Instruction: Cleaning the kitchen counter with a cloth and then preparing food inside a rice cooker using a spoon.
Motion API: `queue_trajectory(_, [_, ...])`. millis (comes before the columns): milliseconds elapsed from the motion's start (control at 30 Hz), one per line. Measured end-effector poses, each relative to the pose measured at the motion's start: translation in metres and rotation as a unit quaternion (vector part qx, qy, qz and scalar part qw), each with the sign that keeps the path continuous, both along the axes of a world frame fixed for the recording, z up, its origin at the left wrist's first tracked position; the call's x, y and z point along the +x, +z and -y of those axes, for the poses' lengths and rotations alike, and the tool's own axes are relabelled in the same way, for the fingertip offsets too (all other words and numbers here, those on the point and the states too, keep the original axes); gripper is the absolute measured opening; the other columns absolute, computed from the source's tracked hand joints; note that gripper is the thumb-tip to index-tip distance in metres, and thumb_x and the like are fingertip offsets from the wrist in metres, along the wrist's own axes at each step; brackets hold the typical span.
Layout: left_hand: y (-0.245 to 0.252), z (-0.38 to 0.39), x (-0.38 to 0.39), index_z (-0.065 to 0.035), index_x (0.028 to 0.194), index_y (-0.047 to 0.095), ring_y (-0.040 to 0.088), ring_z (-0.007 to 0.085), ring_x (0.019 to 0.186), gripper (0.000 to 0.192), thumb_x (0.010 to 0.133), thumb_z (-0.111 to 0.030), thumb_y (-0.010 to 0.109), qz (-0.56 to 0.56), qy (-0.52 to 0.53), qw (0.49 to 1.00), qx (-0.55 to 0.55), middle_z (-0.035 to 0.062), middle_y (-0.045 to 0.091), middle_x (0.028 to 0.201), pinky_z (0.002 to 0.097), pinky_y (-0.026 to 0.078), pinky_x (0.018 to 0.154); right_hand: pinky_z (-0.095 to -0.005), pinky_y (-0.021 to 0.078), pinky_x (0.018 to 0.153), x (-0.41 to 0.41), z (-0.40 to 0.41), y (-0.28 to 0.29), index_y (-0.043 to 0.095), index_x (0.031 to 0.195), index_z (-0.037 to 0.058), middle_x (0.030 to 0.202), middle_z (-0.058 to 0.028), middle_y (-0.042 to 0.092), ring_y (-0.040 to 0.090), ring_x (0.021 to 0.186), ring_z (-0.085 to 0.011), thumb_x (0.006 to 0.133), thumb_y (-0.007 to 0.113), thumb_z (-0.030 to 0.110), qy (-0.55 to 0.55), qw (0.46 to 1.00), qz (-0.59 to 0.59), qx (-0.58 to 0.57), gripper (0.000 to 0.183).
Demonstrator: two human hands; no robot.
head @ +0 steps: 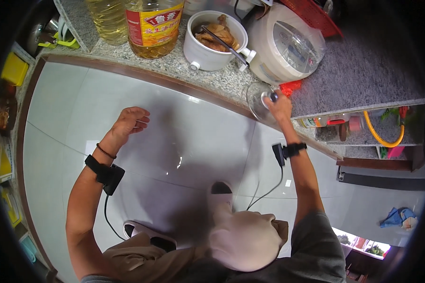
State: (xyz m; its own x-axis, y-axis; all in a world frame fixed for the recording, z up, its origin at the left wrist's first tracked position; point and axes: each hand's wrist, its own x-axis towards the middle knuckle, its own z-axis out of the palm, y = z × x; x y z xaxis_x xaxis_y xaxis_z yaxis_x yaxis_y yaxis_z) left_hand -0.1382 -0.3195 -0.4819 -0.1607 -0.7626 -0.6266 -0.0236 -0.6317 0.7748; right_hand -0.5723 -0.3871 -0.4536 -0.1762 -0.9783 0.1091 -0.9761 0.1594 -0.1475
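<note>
My right hand (279, 106) grips the dark knob of a clear glass pot lid (258, 100) at the edge of the granite counter. Just above it stands a rice cooker (285, 53) wrapped in clear plastic, with a red plastic bag (291, 87) at its base. A white electric pot (209, 56) without a cover holds cooked poultry (217, 37), and dark tongs or chopsticks (230, 47) lean over its rim. My left hand (131, 122) is in the air above the floor, fingers loosely curled, holding nothing. Black straps with cabled devices sit on both forearms.
Bottles of cooking oil (154, 32) stand left of the pot. A red plastic basket (315, 17) is behind the rice cooker. Shelves at right hold jars and a yellow hose (384, 138). The counter's brown edge (156, 79) borders the tiled floor. A blue cloth (398, 216) lies at lower right.
</note>
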Motion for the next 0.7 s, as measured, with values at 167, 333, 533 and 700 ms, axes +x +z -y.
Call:
queue_trajectory(167, [-0.004,0.004,0.002,-0.0064,0.086,0.058,0.054,0.0142,0.071,0.02,0.08,-0.023,0.049,0.011,0.016,1.0,0.01,0.0052,0.058,0.08,0.0267,0.044,0.067,-0.035,0.0466,0.068,0.015,-0.053,0.067,0.059,0.092,0.0009,0.079,-0.0194,0.061,0.06,0.075,-0.0299,0.063,0.063,0.031,0.025,0.993,0.119,-0.016,0.042])
queue_trajectory(333, [-0.001,0.004,-0.002,-0.0064,0.086,0.058,0.054,0.0143,0.071,0.02,0.08,-0.022,0.048,0.004,0.007,1.0,0.011,0.005,0.058,0.079,0.0269,0.044,0.067,-0.0314,0.0469,0.065,0.062,-0.035,0.143,0.06,0.09,-0.0007,0.076,-0.0182,0.061,0.061,0.072,-0.0256,0.061,0.065,0.026,0.141,0.969,0.174,-0.105,0.04])
queue_trajectory(533, [0.005,0.002,-0.006,-0.0073,0.089,0.058,0.053,0.0123,0.071,0.022,0.081,-0.025,0.049,0.012,-0.018,1.0,-0.019,0.0033,0.057,0.081,0.026,0.043,0.067,-0.037,0.0459,0.072,0.134,0.07,0.167,0.059,0.097,0.0016,0.088,-0.0193,0.06,0.059,0.078,-0.0314,0.06,0.06,0.039,0.265,0.961,0.036,-0.076,0.053])
queue_trajectory(700, [0.001,-0.001,0.008,-0.0074,0.089,0.057,0.053,0.0124,0.071,0.02,0.082,-0.024,0.048,0.016,-0.005,1.0,-0.015,0.003,0.057,0.081,0.0259,0.043,0.067,-0.0358,0.0416,0.084,0.164,0.144,0.127,0.055,0.108,0.0038,0.102,-0.0184,0.057,0.054,0.095,-0.0305,0.063,0.06,0.041,0.25,0.967,-0.033,-0.039,0.059])
